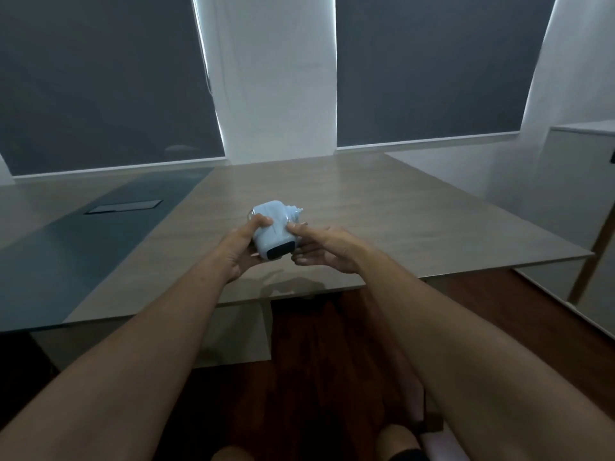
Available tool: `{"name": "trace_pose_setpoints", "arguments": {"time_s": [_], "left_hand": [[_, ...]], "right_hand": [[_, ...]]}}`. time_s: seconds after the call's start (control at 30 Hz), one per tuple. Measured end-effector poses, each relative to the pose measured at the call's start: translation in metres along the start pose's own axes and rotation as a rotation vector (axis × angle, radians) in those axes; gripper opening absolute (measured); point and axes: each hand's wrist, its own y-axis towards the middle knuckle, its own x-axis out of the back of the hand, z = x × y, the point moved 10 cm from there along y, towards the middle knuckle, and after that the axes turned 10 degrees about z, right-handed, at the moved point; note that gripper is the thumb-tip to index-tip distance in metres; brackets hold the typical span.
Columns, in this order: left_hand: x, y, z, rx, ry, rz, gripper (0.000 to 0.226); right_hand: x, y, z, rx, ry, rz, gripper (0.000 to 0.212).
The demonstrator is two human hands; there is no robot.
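A small pale blue device with a dark panel on its near end and a small white nozzle-like part at its far right is held above the wooden table. My left hand grips its left side, thumb curled over the top. My right hand holds its right side, thumb on the upper face and fingers underneath. Both hands are just over the table's near edge.
A dark glass strip with a closed rectangular hatch runs along the table's left part. Grey window blinds and a white pillar stand behind. A white cabinet is at the right. Dark wooden floor lies below.
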Motion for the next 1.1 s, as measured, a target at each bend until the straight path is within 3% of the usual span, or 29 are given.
{"name": "trace_pose_setpoints", "arguments": {"time_s": [0.1, 0.3, 0.5, 0.67, 0.73, 0.87, 1.0, 1.1], "left_hand": [[-0.013, 0.000, -0.002, -0.007, 0.004, 0.024, 0.086], [-0.034, 0.002, -0.011, -0.026, 0.028, 0.072, 0.078], [-0.049, 0.002, -0.017, -0.052, 0.030, 0.066, 0.046], [-0.046, -0.003, -0.017, -0.039, 0.065, 0.046, 0.060], [-0.042, -0.004, -0.014, -0.037, 0.093, 0.039, 0.062], [-0.022, 0.003, -0.006, -0.074, 0.200, -0.145, 0.053], [-0.005, 0.002, 0.004, -0.078, 0.415, -0.399, 0.077], [-0.011, 0.001, 0.011, -0.076, 0.552, -0.455, 0.076]], "right_hand": [[0.013, -0.009, 0.001, 0.023, 0.036, -0.035, 0.053], [0.032, -0.019, 0.002, 0.076, 0.133, -0.087, 0.057], [0.048, -0.032, 0.006, 0.145, 0.287, -0.139, 0.052], [0.075, -0.051, 0.005, 0.204, 0.379, -0.240, 0.063], [0.088, -0.058, 0.003, 0.215, 0.387, -0.281, 0.056], [0.108, -0.069, -0.001, 0.228, 0.400, -0.319, 0.049], [0.115, -0.076, -0.007, 0.235, 0.402, -0.301, 0.058], [0.118, -0.077, -0.010, 0.236, 0.418, -0.288, 0.051]]}}
